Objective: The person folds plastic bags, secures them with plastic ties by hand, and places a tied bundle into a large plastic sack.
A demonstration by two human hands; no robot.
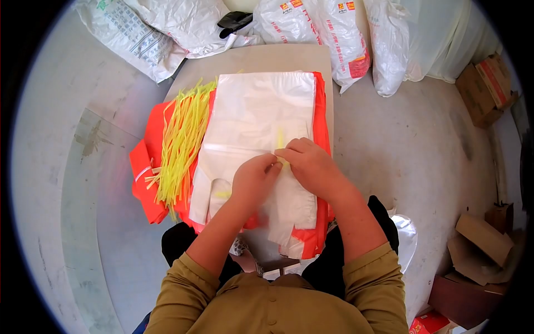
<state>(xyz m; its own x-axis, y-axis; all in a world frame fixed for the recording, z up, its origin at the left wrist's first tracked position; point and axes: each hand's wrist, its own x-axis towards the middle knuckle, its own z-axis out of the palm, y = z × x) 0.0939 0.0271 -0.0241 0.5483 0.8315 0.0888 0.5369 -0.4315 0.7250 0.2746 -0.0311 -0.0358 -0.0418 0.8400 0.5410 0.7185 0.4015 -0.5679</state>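
A stack of white plastic bags (pixel 258 106) lies on top of orange-red plastic bags (pixel 320 122) on a board in front of me. Over the white stack, my left hand (pixel 257 178) and my right hand (pixel 309 166) meet with fingers pinched together. A thin yellow strip (pixel 280 135) shows at the fingertips, above a narrow folded part of white plastic (pixel 292 195). The fingers partly cover the strip. To the left, a bunch of yellow strips (pixel 183 145) rests on the orange-red bags.
Filled white sacks (pixel 289 22) stand behind the board (pixel 250 58). A black plastic bag (pixel 235 23) lies among them. Cardboard boxes (pixel 481 247) stand on the floor at the right, with another box (pixel 484 92) further back.
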